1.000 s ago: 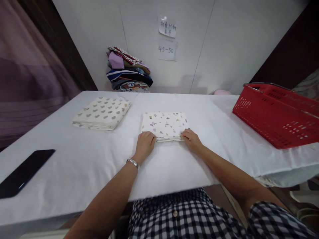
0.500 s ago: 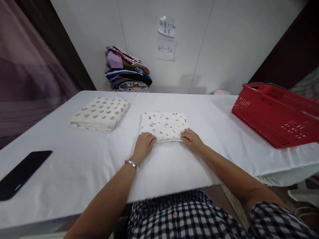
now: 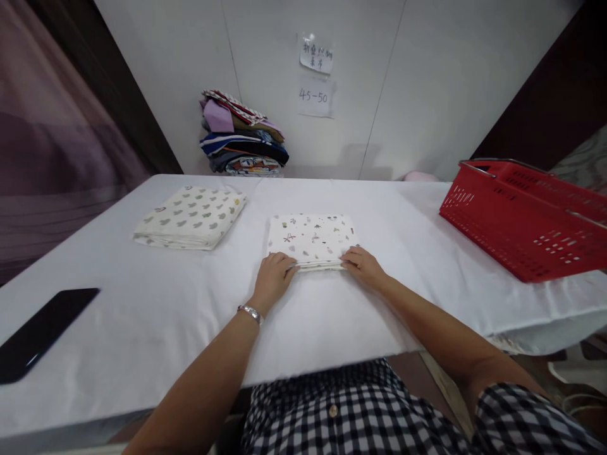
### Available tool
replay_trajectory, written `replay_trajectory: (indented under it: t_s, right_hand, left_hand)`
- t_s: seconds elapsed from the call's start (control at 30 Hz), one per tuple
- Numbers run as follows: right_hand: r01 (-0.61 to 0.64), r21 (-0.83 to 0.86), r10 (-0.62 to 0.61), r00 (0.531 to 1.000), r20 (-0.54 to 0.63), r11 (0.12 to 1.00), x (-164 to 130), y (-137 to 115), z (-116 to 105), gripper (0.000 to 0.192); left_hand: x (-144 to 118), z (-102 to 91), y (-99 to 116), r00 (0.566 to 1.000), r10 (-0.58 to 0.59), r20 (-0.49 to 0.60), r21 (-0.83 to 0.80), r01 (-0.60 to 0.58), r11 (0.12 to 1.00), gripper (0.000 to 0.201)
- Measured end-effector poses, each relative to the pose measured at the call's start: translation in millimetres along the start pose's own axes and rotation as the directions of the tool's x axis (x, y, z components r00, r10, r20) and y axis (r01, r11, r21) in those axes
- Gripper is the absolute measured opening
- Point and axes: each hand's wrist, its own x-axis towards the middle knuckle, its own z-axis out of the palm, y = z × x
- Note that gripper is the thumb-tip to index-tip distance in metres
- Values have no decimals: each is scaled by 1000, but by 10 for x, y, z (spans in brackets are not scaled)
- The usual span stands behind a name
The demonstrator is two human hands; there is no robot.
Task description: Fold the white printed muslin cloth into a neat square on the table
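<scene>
Little has shifted since the earlier frames: both hands have crept slightly inward along the cloth's near edge. Left hand (image 3: 274, 273) lies curled on the left near corner of the folded cloth (image 3: 310, 237); right hand (image 3: 361, 266) pinches the right corner. Cloth sits mid-table (image 3: 142, 328), long axis left-right, equally near both. Fingertips underneath are hidden.
</scene>
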Motion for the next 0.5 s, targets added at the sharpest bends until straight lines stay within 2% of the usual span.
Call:
replay_trajectory:
  t_s: [0.17, 0.27, 0.4, 0.5]
  right_hand:
    - [-49, 11, 48, 998, 50, 999, 71, -50, -41, 18]
    - [-22, -40, 23, 999, 39, 999, 89, -78, -22, 18]
    - [3, -36, -3, 1000, -15, 999, 65, -99, 26, 21]
    - [7, 15, -6, 995, -99, 1000, 29, -104, 58, 24]
  left_hand:
    - [7, 8, -1, 1000, -19, -7, -26, 19, 999, 22]
    - [12, 5, 8, 1000, -20, -8, -36, 20, 999, 21]
    - [14, 12, 5, 1000, -10, -26, -20, 9, 1000, 22]
    - [13, 21, -2, 998, 4, -61, 6, -4, 1000, 21]
